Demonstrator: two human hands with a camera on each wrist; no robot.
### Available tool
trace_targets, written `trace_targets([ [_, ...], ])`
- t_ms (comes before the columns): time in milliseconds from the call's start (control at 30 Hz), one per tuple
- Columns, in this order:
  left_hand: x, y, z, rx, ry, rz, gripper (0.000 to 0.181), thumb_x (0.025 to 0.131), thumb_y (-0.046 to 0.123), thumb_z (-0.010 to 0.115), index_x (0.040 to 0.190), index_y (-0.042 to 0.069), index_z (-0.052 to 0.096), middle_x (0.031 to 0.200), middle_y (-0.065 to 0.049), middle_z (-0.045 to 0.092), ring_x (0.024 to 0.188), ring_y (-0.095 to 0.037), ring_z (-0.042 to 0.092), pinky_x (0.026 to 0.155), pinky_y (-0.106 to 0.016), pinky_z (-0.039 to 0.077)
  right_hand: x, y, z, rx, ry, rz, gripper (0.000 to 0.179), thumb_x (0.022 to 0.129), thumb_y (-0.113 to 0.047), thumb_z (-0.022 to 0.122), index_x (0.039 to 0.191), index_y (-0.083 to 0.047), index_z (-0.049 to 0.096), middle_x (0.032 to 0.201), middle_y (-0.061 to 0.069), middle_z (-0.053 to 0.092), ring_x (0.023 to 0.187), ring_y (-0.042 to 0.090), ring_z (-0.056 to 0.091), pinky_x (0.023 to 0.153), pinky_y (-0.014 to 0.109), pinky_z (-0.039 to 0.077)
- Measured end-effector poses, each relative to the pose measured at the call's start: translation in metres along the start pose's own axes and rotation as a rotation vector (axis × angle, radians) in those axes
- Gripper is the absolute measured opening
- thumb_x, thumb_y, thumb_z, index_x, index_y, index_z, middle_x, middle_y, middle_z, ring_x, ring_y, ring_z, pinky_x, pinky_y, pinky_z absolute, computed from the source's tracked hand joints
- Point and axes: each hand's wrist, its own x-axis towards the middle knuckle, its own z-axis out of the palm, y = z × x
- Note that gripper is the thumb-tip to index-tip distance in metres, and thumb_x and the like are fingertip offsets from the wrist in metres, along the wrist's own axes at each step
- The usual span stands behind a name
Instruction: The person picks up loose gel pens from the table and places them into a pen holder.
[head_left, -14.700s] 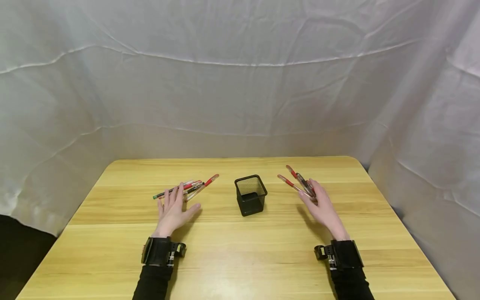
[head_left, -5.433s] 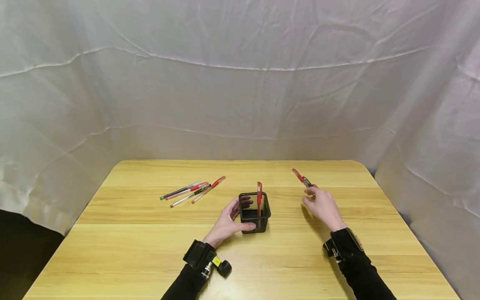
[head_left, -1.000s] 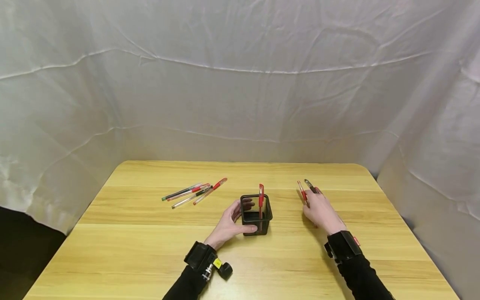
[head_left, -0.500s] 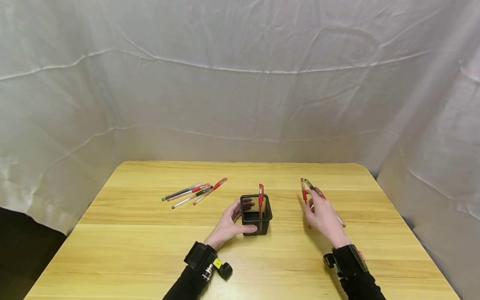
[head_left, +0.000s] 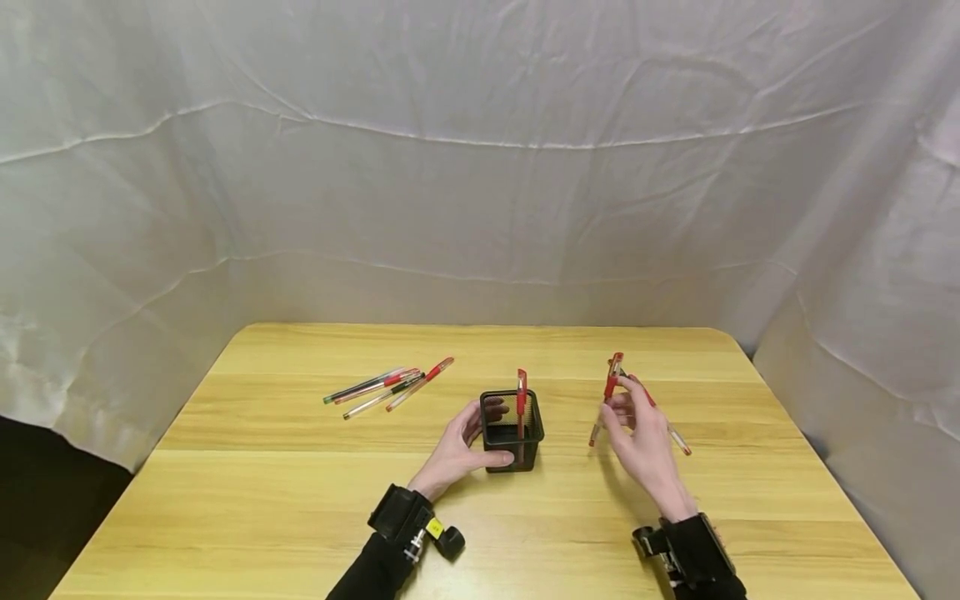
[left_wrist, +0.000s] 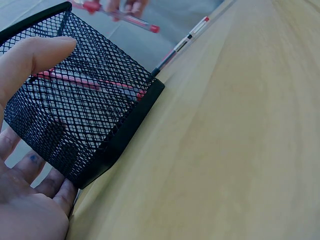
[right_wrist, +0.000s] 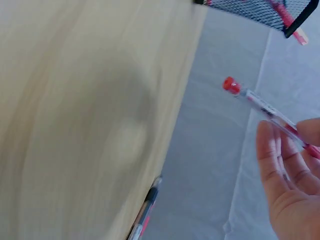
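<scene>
In the head view my left hand (head_left: 453,454) grips a black mesh pen holder (head_left: 528,454) from its left side, with the thumb across the near wall. One red gel pen (head_left: 521,393) stands upright in the holder. My right hand (head_left: 647,446) pinches another red gel pen (head_left: 612,379), held tilted above the table, red cap up. The right wrist view shows that pen's clear barrel (right_wrist: 265,107) and red end pointing away from the fingers. Behind the right hand, partly hidden by it, lie a red pen (head_left: 679,440) and a black pen (right_wrist: 142,212).
Several pens (head_left: 390,388) with red, black and green parts lie in a loose fan on the left of the wooden table (head_left: 525,542). A pale cloth (head_left: 480,208) hangs round the back and sides of the table.
My right hand has lifted the red gel pen off the right-hand pens and turned it more upright. Earlier, the holder stood untouched without a pen; since then my left hand has taken hold of it.
</scene>
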Motion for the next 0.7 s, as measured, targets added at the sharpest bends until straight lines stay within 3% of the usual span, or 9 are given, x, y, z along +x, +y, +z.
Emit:
trace_targets([
  [133,0.000,0.001,0.000,-0.009,-0.004,-0.004,0.084,0.081,0.013,0.085,0.151,0.009,0.040,0.153,-0.010,0.051,0.149,-0.026,0.038,0.129,-0.049,0.021,0.001,-0.010,0.003,0.130,0.039,-0.037,0.040,0.092,0.012,0.062,0.130,0.012,0.051,0.092,0.021,0.069,0.083,-0.005,0.064,0.076,0.004,0.054],
  [300,-0.001,0.001,0.000,-0.010,0.003,-0.029,0.085,0.080,0.015,0.085,0.152,0.011,0.039,0.154,-0.008,0.050,0.150,-0.026,0.036,0.129,-0.048,0.021,0.003,-0.023,0.005,0.234,0.073,-0.053,0.041,0.091,0.015,0.061,0.131,0.012,0.050,0.094,0.023,0.067,0.087,-0.006,0.065,0.083,0.008,0.056],
  [433,-0.001,0.001,0.000,-0.007,-0.002,-0.027,0.085,0.081,0.015,0.085,0.152,0.010,0.039,0.154,-0.009,0.050,0.150,-0.027,0.036,0.129,-0.049,0.021,0.007,-0.033,0.005,0.284,0.085,-0.067,0.042,0.091,0.016,0.060,0.131,0.014,0.048,0.095,0.025,0.066,0.088,-0.005,0.065,0.084,0.012,0.058],
  [700,-0.001,0.002,0.001,-0.003,0.009,-0.022,0.084,0.080,0.012,0.085,0.151,0.012,0.041,0.152,-0.009,0.052,0.149,-0.025,0.039,0.129,-0.046,0.023,0.016,-0.055,0.007,0.326,0.095,-0.175,0.045,0.090,0.019,0.058,0.134,0.014,0.046,0.099,0.027,0.064,0.090,-0.003,0.066,0.085,0.014,0.058],
])
